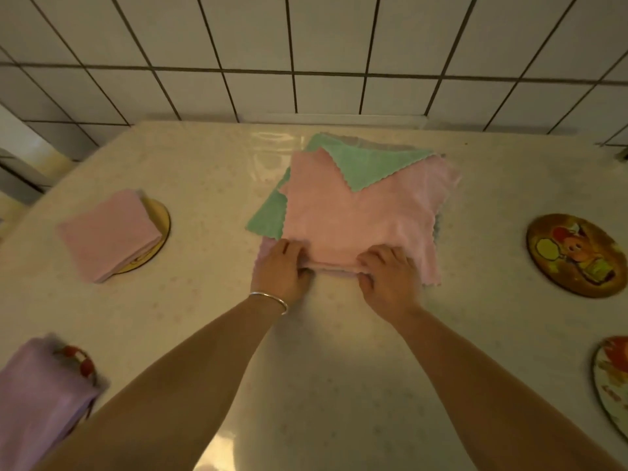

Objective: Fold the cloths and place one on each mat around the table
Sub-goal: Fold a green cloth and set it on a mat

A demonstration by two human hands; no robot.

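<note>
White square wall tiles (258, 39) with dark grout back a glossy, cream-coloured table (339, 368) that fills most of the view. Both bare forearms reach forward from the near edge and converge on a stack of cloths at the table's centre. Top of the stack is a pink cloth (360, 215), its near edge doubled over into a fold. A green cloth (367, 161) lies beneath it, showing at the far side and at the left corner.

Left hand (283, 268): palm down, fingers curled, pinching the folded near edge at its left end. A silver bangle (270, 300) circles the wrist. Right hand (387, 273): palm down, knuckles raised, fingers closed on the same fold further right. The fingertips of both hands are tucked under the fabric and are hidden.

At left, a folded pink cloth (108, 232) covers most of a round yellow mat (159, 215). At lower left, a folded lilac cloth (40, 402), blurred and cut off by the frame, hides nearly all of its mat. At right, a bare oval picture mat (574, 254) lies well apart from the stack; a second mat (611, 385) below it is cut off by the frame edge.
</note>
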